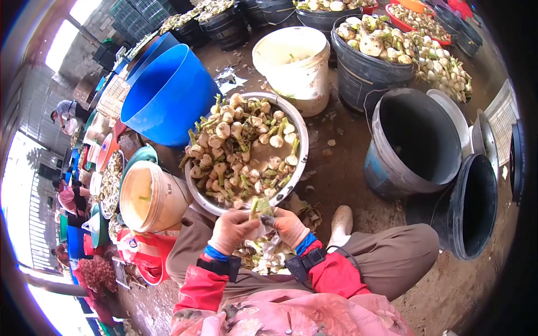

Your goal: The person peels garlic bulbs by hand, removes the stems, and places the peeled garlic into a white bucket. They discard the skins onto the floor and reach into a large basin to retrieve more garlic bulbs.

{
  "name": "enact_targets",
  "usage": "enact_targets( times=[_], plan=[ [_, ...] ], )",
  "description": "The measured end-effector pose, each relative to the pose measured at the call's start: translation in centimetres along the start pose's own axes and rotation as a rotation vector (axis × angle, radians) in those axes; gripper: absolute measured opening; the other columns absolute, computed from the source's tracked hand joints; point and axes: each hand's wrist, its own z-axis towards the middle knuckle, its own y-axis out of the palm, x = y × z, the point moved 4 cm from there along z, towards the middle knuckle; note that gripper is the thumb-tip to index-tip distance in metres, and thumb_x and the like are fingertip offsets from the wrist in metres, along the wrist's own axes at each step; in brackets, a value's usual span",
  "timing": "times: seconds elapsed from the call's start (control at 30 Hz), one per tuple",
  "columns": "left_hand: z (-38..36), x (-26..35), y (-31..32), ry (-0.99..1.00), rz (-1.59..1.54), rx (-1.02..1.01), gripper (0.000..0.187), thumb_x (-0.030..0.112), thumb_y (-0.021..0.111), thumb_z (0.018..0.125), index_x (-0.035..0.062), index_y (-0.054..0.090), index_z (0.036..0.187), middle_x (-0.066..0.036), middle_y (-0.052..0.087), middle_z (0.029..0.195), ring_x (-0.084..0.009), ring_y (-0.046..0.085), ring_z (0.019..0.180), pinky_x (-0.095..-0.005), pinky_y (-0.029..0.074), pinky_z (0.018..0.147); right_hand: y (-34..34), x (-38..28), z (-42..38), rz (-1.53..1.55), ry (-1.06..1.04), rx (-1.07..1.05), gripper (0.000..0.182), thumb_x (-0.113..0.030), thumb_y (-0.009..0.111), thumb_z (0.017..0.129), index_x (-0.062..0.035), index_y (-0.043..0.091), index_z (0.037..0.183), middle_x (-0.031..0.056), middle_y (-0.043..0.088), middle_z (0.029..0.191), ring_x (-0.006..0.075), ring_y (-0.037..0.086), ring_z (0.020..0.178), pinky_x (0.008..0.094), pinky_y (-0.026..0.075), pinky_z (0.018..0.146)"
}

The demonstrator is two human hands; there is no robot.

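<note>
In front of my lap, both gloved hands meet over a garlic bulb (260, 208) with a pale green stalk, partly hidden by the fingers. My left hand (231, 231) is closed around it from the left. On the right side my right hand (289, 227) pinches at its papery skin, its thumb tip dark. Just beyond them stands a white-rimmed basin (303, 147) heaped with stalked garlic (230, 131) in murky water. Below my hands, pale peelings (268, 256) lie in a pile between my legs.
A blue tub (168, 95), a white bucket (291, 70) and a cream bucket (147, 196) surround the basin. Dark buckets (417, 143) stand at my right. Behind is a black bucket (367, 75) full of garlic. Other people (70, 196) work at far left.
</note>
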Motion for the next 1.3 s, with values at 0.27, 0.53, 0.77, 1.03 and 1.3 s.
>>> enact_targets(
  times=[0.27, 0.53, 0.77, 1.03, 1.3],
  plan=[
    [0.2, -1.4, 0.8, -0.277, -1.139, 0.297, 0.027, 0.028, 0.063, 0.086, 0.0023, 0.064, 0.093, -0.004, 0.065, 0.08, -0.0151, 0.061, 0.067, -0.0244, 0.049, 0.061, -0.8, 1.8, 0.6, -0.955, -0.049, -0.057, 0.043, -0.001, 0.049, 0.081, -0.0132, 0.058, 0.121, 0.0148, 0.064, 0.105, 0.0204, 0.06, 0.094, 0.03, 0.043, 0.087],
    [-0.1, -7.7, 0.1, -0.522, -1.321, 0.598, 0.025, 0.034, 0.062, 0.087, 0.0098, 0.062, 0.094, -0.003, 0.065, 0.081, -0.0157, 0.056, 0.061, -0.0252, 0.041, 0.044, 0.2, -7.3, -2.7, -0.106, -0.446, -0.025, 0.034, -0.002, 0.056, 0.084, 0.0031, 0.055, 0.118, 0.0078, 0.064, 0.104, 0.0135, 0.06, 0.09, 0.0266, 0.048, 0.078],
    [0.7, -7.8, 1.5, -0.519, -1.501, 0.425, 0.03, 0.036, 0.056, 0.089, 0.0114, 0.057, 0.107, -0.008, 0.063, 0.102, -0.0289, 0.059, 0.091, -0.0435, 0.052, 0.072, -2.3, 3.0, 0.8, -1.492, 0.242, -0.321, 0.046, -0.019, 0.054, 0.079, -0.0142, 0.054, 0.125, 0.0148, 0.062, 0.11, 0.026, 0.059, 0.099, 0.035, 0.045, 0.088],
    [19.5, 5.1, -5.0, 0.013, -1.523, 0.238, 0.047, 0.041, 0.05, 0.092, 0.0033, 0.046, 0.12, -0.016, 0.052, 0.118, -0.0345, 0.052, 0.107, -0.0442, 0.048, 0.088, -4.0, 4.2, 1.7, -1.38, 0.187, -0.027, 0.043, -0.023, 0.057, 0.081, -0.0137, 0.055, 0.123, 0.0155, 0.065, 0.103, 0.0301, 0.062, 0.091, 0.0364, 0.047, 0.082],
    [30.8, 1.1, -0.5, 0.299, 0.473, 0.444, 0.029, 0.029, 0.059, 0.081, 0.0059, 0.064, 0.099, -0.014, 0.065, 0.082, -0.0304, 0.064, 0.083, -0.0378, 0.049, 0.074, -5.6, 4.9, 3.2, -1.094, 0.124, 0.122, 0.04, -0.02, 0.054, 0.082, -0.0122, 0.058, 0.121, 0.0147, 0.067, 0.096, 0.0251, 0.064, 0.083, 0.0331, 0.048, 0.078]
  ],
)
